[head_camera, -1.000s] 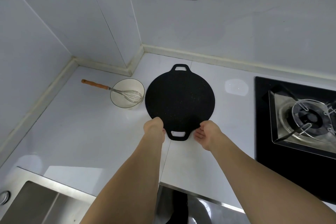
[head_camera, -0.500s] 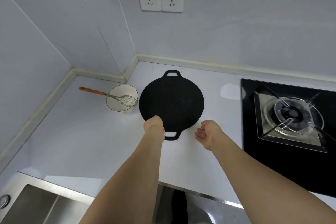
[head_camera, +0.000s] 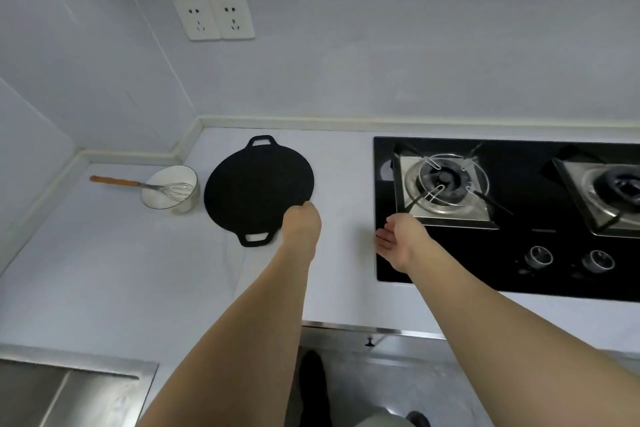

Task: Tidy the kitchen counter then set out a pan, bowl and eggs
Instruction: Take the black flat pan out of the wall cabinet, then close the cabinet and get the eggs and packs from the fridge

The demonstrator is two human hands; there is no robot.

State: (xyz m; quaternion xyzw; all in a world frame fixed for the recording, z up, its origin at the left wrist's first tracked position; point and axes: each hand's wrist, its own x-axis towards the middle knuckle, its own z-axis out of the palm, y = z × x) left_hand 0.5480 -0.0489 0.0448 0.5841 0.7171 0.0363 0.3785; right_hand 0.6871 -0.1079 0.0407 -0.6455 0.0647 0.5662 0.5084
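Two hands: left [head_camera: 302,222] curled touching pan [head_camera: 258,189] rim, right [head_camera: 398,241] spread, apart beside it.

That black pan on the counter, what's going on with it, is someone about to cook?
A person is setting things out on the white counter. The flat black pan lies there, the left hand at its near right edge. The right hand hangs open and empty by the gas stove. A white bowl with a whisk resting in it sits left of the pan. No eggs are in view.
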